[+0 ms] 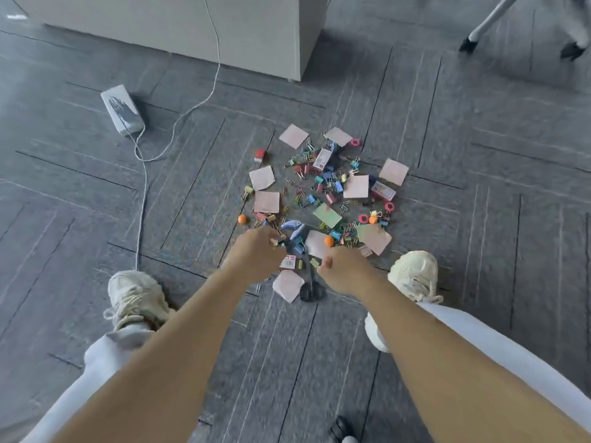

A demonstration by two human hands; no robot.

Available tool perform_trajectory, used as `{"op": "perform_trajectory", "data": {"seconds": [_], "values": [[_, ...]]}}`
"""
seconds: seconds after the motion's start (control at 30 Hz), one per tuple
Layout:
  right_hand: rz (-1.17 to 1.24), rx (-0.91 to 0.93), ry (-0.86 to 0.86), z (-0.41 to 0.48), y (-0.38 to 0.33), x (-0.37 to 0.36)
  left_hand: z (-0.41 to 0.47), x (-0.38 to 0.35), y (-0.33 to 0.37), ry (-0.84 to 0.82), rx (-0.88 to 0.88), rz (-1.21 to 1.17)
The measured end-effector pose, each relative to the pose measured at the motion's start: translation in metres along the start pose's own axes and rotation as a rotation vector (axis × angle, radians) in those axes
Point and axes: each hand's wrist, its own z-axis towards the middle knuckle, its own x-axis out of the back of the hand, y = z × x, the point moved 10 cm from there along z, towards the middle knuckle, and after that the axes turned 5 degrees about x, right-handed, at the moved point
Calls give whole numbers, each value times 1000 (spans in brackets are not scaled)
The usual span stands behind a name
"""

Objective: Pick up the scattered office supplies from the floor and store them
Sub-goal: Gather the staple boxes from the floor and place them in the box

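1. Head view: we look down at grey carpet tiles (479,193), where the office supplies (323,190) lie scattered in one loose heap ahead of our feet.
2. The heap holds pink sticky notes (293,135), a green note (327,215), many coloured binder clips (337,187), a small printed box (383,190), pink rings (355,142) and orange balls (242,219).
3. At the near edge lie a blue stapler-like tool (292,226) and scissors (309,290), whose black handles point towards us and rest beside a pink note.
4. Our left hand (256,251) hovers over the near left part of the heap. Its fingers are curled, yet blur keeps us from telling whether they pinch anything.
5. Our right hand (345,270) is just beside it, over the near right part, above the scissors. Its fingers are curled under too, and we cannot tell if it holds something.
6. Our left shoe (136,298) stands well left of the heap; our right shoe (415,276) stands just beside its near right edge.
7. Far left, a white rectangular box (123,111) lies on the carpet with a white cable (144,183) running past it towards our left shoe.
8. Behind the heap stands a pale cabinet (224,27), and a chair leg (492,20) shows at the top right.
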Motion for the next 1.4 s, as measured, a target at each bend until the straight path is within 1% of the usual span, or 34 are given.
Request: {"op": "perform_trajectory", "data": {"seconds": [0.1, 0.2, 0.33, 0.43, 0.53, 0.6, 0.7, 0.73, 0.77, 0.83, 0.87, 0.93, 0.97, 1.07, 1.13, 1.27, 1.33, 1.4], "values": [[38, -66, -35, 52, 21, -41, 51, -46, -24, -74, 13, 104], [23, -85, -80, 95, 40, -79, 93, -92, -51, -118, 8, 181], [-33, -80, -121, 138, 67, -120, 138, -146, -70, -119, -61, 255], [-88, -118, -85, 153, 78, -137, 160, -177, -70, -118, -109, 400], [-100, -212, -5, 157, 84, -143, 174, -183, -64, -54, -165, 518], [-52, -254, 24, 156, 87, -145, 176, -180, -65, -18, -180, 532], [-9, -303, -4, 153, 89, -146, 172, -171, -66, 43, -189, 491], [-6, -306, -20, 153, 88, -145, 170, -167, -66, 55, -172, 402], [-8, -299, -41, 154, 87, -143, 169, -162, -68, 56, -131, 263], [12, -226, -90, 163, 80, -135, 169, -154, -74, 18, -23, -35], [29, -178, -125, 169, 74, -129, 171, -151, -74, 12, 3, -155], [9, -80, -179, 182, 66, -109, 177, -146, -70, 19, 10, -309], [-21, -23, -188, 189, 62, -97, 180, -144, -66, 23, 0, -338], [-199, 123, -206, 200, 65, -60, 185, -152, -45, 1, -42, -281], [-366, 158, -290, 198, 81, -48, 189, -165, -30, -22, -46, -191], [-855, 243, -411, 192, 114, -41, 203, -186, -4, 15, -34, -102], [-987, 343, -398, 187, 124, -49, 208, -195, 12, 23, -65, -73], [-970, 431, -309, 184, 126, -54, 213, -198, 29, 22, -107, -50]]}}
